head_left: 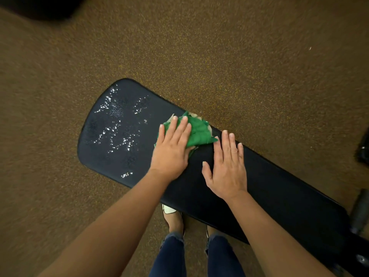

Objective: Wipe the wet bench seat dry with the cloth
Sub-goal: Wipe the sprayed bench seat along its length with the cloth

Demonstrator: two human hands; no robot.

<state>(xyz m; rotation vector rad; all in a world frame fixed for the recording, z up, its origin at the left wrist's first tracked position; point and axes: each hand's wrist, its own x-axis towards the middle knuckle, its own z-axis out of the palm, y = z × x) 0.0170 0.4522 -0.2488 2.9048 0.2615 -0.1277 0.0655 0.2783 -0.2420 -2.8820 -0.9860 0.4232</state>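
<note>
While the left hand (173, 146) presses flat, fingers straight, on the green cloth (199, 131) mid-bench, the right hand (226, 166) lies flat and spread on the black bench seat (279, 188) just beside it; water droplets (113, 124) still dot the far end

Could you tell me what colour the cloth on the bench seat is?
The cloth is green; the head view shows it.

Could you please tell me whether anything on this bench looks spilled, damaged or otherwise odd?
Yes: water droplets lie scattered over the wide rounded end of the black padded bench seat, beyond the crumpled green cloth pressed under the left hand. The right hand rests flat on the drier part. No damage shows.
</note>
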